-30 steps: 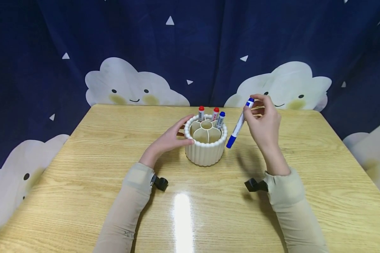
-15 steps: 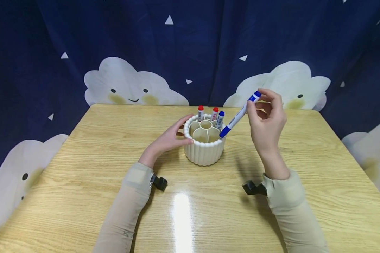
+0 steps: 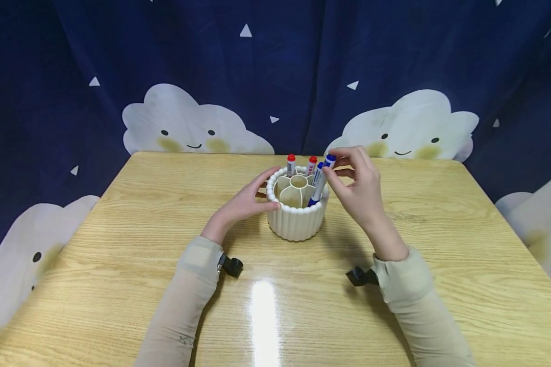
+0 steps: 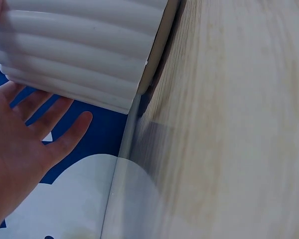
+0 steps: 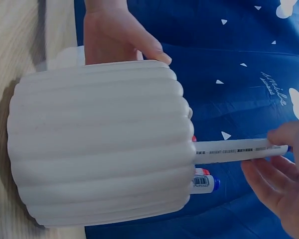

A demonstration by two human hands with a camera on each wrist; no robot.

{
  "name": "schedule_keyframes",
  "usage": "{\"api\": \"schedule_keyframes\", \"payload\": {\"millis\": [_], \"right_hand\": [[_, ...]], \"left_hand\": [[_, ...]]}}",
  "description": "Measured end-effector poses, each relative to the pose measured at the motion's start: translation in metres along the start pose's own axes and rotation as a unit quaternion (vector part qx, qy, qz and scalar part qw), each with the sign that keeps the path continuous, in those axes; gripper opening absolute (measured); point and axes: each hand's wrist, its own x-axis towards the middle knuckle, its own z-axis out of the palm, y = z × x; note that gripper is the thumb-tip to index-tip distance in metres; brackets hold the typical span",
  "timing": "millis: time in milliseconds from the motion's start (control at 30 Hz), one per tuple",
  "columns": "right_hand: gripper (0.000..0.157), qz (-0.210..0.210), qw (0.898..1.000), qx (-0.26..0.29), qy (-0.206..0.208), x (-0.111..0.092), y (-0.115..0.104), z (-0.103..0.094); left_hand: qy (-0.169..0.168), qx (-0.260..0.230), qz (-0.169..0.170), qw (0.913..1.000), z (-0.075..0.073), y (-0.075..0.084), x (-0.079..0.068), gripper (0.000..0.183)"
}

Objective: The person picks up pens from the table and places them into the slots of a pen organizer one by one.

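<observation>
A cream ribbed pen holder with a beaded rim and petal-shaped compartments stands upright on the table. My left hand grips its left side, thumb on the front rim and fingers round the back. With thumb and fingertips, my right hand pinches a blue-capped whiteboard marker near its upper end. That marker leans to the right, its lower blue end inside the right-hand compartment. A second blue-capped marker and two red-capped markers, one at the back left and another red marker, stand in the holder.
The wood-grain table reaches back to a dark blue curtain printed with clouds and triangles. Black wrist cameras, one left camera and one right camera, sit at the beige sleeves.
My right hand has moved left and down, swinging the marker more upright and bringing its lower end from beside the holder, over the rim, into a compartment. My left hand stays put.
</observation>
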Motion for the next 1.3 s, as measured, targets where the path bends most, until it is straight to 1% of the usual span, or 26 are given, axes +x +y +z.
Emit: {"api": "schedule_keyframes", "payload": {"millis": [100, 267, 433, 733, 867, 1100, 1200, 1300], "right_hand": [[0.024, 0.002, 1.000, -0.008, -0.023, -0.001, 0.002, 0.002], [0.022, -0.005, 0.997, -0.050, -0.056, -0.002, 0.004, 0.001], [0.021, -0.023, 0.990, -0.098, -0.095, -0.002, 0.007, 0.002], [0.018, -0.017, 0.976, -0.155, -0.149, -0.004, 0.009, 0.006], [0.018, -0.015, 0.975, -0.161, -0.154, -0.006, 0.009, 0.006], [0.020, -0.012, 0.979, -0.149, -0.135, -0.005, 0.008, 0.003], [0.019, 0.004, 0.980, -0.151, -0.133, -0.003, 0.008, 0.000], [0.019, 0.023, 0.978, -0.159, -0.129, -0.001, 0.010, -0.005]], "left_hand": [[-0.001, -0.001, 0.001, 1.0000, 0.000, 0.000, 0.000, 0.084], [-0.001, -0.002, 0.004, 1.0000, 0.000, 0.001, 0.000, 0.085], [0.000, -0.004, 0.004, 1.0000, 0.000, 0.002, 0.000, 0.085], [0.000, 0.000, 0.004, 1.0000, 0.000, 0.001, 0.000, 0.084], [-0.002, 0.001, 0.003, 1.0000, 0.000, 0.001, 0.000, 0.085], [-0.003, -0.004, 0.007, 1.0000, -0.001, 0.001, 0.000, 0.086], [-0.003, -0.013, 0.008, 0.9999, -0.001, -0.002, 0.000, 0.085], [-0.003, -0.025, 0.005, 0.9997, -0.003, -0.011, 0.002, 0.085]]}}
